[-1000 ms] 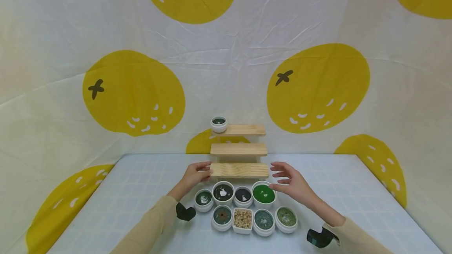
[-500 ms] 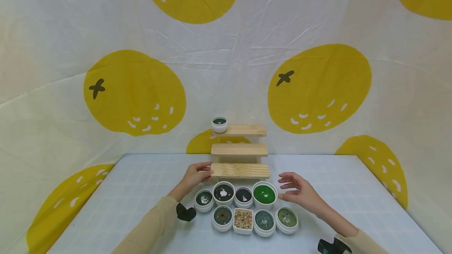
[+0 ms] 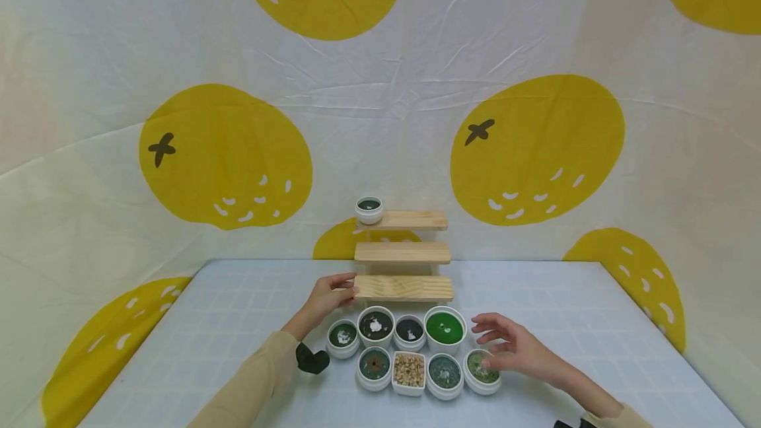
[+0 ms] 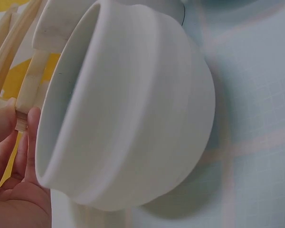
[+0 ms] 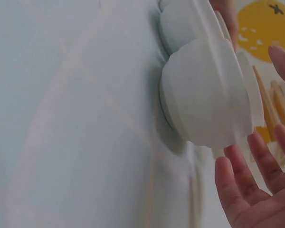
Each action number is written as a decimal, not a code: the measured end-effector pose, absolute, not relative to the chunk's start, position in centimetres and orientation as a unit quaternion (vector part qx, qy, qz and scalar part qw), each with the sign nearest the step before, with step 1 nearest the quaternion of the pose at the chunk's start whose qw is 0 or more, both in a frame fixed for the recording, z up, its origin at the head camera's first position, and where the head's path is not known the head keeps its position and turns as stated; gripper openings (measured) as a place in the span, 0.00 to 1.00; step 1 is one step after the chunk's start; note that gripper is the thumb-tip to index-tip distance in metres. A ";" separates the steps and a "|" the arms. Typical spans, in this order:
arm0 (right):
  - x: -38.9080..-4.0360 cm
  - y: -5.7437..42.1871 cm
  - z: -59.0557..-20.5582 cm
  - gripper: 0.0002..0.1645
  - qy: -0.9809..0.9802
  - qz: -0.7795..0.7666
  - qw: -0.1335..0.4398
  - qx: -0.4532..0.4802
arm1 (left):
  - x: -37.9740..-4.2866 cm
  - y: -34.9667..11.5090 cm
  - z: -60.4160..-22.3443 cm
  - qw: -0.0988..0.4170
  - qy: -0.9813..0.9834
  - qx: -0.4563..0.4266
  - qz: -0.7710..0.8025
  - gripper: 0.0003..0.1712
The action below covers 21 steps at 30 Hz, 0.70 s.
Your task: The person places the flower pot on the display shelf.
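Your left hand [image 3: 326,296] pinches the left end of the lowest step [image 3: 404,288] of the wooden stand [image 3: 403,253]; the left wrist view shows the thumb and a finger on either side of the wood. Your right hand [image 3: 518,347] holds nothing, its thumb and fingers spread apart. In the head view its thumb overlaps the mossy green bowl [image 3: 477,372] at the right end of the front row; whether it touches the rim, you cannot tell from here.

The bowls stand upright on the table [image 3: 594,322], in two rows just in front of the stand. From your left, the back row has a small dark green bowl [image 3: 342,337], a larger black bowl [image 3: 373,326], a small black bowl [image 3: 409,331] and the bright green bowl [image 3: 444,327]. Beside the mossy one in front come a teal bowl [image 3: 445,374], a square dish [image 3: 409,371] of tan bits and a brown-centred bowl [image 3: 374,367].

One more, the top bowl [image 3: 369,212], sits on the left end of the highest step [image 3: 413,220]. Behind the table hangs a white cloth [image 3: 380,137] with yellow fruit.
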State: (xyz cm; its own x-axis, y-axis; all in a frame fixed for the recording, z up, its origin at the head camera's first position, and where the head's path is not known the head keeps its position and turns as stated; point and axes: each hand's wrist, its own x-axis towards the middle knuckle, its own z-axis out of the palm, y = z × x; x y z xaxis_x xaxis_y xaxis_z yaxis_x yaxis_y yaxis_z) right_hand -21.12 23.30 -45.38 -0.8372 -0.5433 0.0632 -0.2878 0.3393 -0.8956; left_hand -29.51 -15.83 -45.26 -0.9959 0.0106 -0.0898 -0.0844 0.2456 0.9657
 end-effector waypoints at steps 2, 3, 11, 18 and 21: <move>-21.1 23.5 -45.6 0.39 0.806 -0.513 0.133 -0.265 | -29.5 -15.8 -45.3 0.039 0.788 -0.023 0.614 0.24; -21.0 23.6 -45.8 0.39 0.805 -0.511 0.135 -0.270 | -29.6 -15.8 -45.3 0.041 0.786 -0.025 0.616 0.24; -20.9 24.2 -46.5 0.39 0.791 -0.509 0.156 -0.301 | -29.5 -15.9 -45.2 0.044 0.785 -0.019 0.618 0.24; -20.7 24.7 -47.2 0.40 0.769 -0.513 0.153 -0.350 | -29.5 -15.9 -45.4 0.041 0.783 -0.024 0.621 0.25; -20.7 24.9 -47.4 0.40 0.758 -0.518 0.146 -0.368 | -29.6 -15.8 -45.5 0.038 0.781 -0.024 0.623 0.24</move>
State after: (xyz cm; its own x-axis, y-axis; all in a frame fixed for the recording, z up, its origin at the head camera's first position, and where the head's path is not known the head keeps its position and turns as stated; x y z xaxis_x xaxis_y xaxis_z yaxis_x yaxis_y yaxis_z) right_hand -20.71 24.89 -47.41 -0.6866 -0.7093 0.1596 -0.4058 0.1917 -0.8936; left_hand -29.56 -15.85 -45.46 -0.9959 0.0092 -0.0897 -0.0854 0.2229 0.9711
